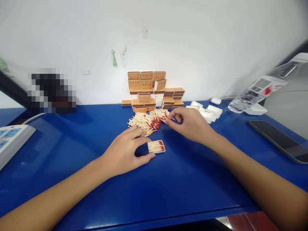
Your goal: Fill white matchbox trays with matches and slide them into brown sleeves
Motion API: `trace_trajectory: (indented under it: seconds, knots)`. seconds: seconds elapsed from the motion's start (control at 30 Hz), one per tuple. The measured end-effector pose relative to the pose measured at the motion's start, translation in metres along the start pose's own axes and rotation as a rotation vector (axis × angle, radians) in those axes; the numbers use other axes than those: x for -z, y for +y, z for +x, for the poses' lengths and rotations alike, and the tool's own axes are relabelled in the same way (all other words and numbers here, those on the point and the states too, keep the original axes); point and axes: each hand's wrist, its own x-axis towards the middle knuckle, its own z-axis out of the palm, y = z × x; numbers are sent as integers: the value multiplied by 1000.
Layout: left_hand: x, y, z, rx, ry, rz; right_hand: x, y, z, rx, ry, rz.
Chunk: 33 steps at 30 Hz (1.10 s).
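Note:
A small white matchbox tray (164,151) full of red-tipped matches (156,147) lies on the blue table. My left hand (127,149) grips it from the left, with the index finger at the far side and the thumb at the near side. Beyond the tray spreads a big loose pile of matches (145,121), heads mostly toward the right. At the right end of this pile, my right hand (191,123) has thumb and index finger pinched together. Whatever is between those fingertips is too small to make out.
Stacked matchboxes (146,84) stand against the wall behind the pile. White trays (211,112) lie to the right, near a white earbud case (216,100), a tilted plastic bottle (255,93) and a phone (279,139). A power strip (14,138) sits at the left.

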Motion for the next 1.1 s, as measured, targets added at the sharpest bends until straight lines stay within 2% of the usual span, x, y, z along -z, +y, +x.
trace_trajectory:
  seconds: [0.1,0.23,0.5,0.83,1.0,1.1]
  knots:
    - [-1,1,1,3,-3,5,-9,12,7,-14,17,-96]
    - [-1,1,0,4,-2,0,-19,9,9,47,8,-161]
    - [1,2,-1,-5,-4,17,-21,10,11,12,-52,-246]
    - [1,1,0,-6,-1,29,2,18,9,29,-197,-241]
    - [1,1,-1,-2,-13,34,18,23,7,79,-283,-110]
    - [1,1,-1,1,-12,27,24,15,4,77,-291,8]
